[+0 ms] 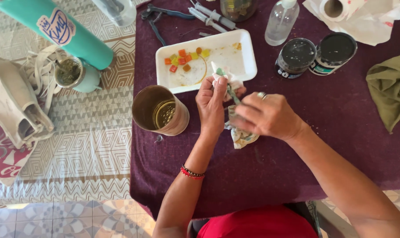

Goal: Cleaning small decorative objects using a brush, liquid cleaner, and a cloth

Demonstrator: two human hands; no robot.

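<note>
My left hand (211,105) pinches the top of a thin green-tipped tool (230,90) wrapped in a white stained cloth (242,137). My right hand (266,117), a ring on one finger, closes over the lower part of the cloth and tool. Both hands meet just below a white foam tray (235,59) that carries several small orange, red and yellow cubes (184,59). A tan metal cup (160,110) with liquid inside stands just left of my left hand.
Two dark-lidded jars (317,55), a clear pump bottle (281,22), syringes (213,15), pliers (156,17) and a paper roll (354,13) sit behind the tray on a maroon cloth (332,128). An olive rag (392,88) lies right. A teal flask (63,31) and mate cup (74,75) stand left.
</note>
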